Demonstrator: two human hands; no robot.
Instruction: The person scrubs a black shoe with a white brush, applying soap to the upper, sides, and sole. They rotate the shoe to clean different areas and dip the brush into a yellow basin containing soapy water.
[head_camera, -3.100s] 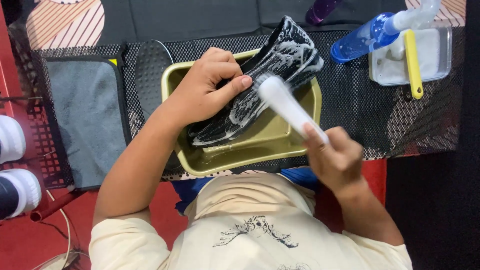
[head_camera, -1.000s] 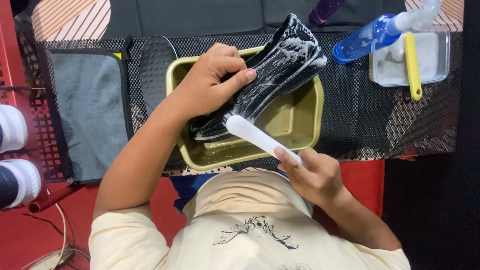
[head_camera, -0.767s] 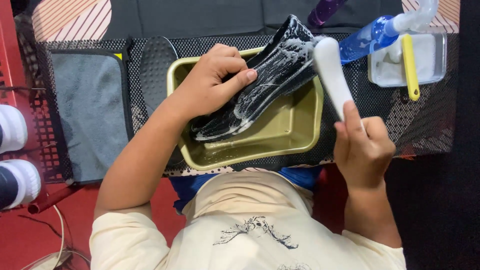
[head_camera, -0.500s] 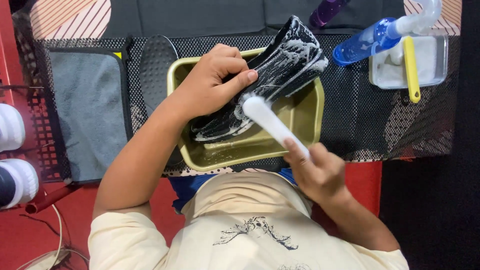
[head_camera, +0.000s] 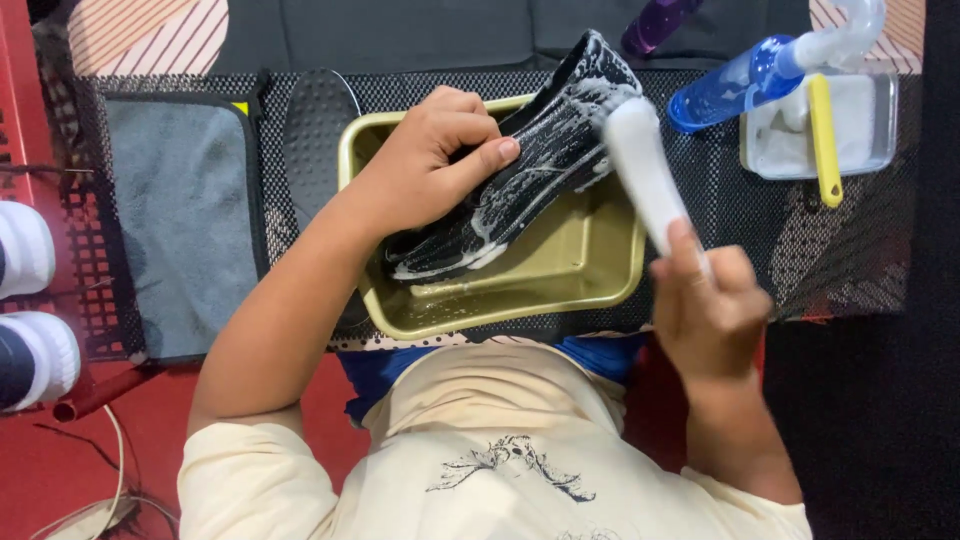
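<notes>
Your left hand (head_camera: 435, 165) grips the soapy black shoe (head_camera: 530, 170) (tilted over the gold tray (head_camera: 560, 290)); your right hand (head_camera: 705, 310) holds a white brush (head_camera: 640, 170) against it.

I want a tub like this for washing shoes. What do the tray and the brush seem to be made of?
The olive-gold rectangular tray looks like glossy moulded plastic or coated metal: smooth walls with sheen, rounded corners. The white brush appears to be matte plastic, though motion blur leaves that open.
</notes>
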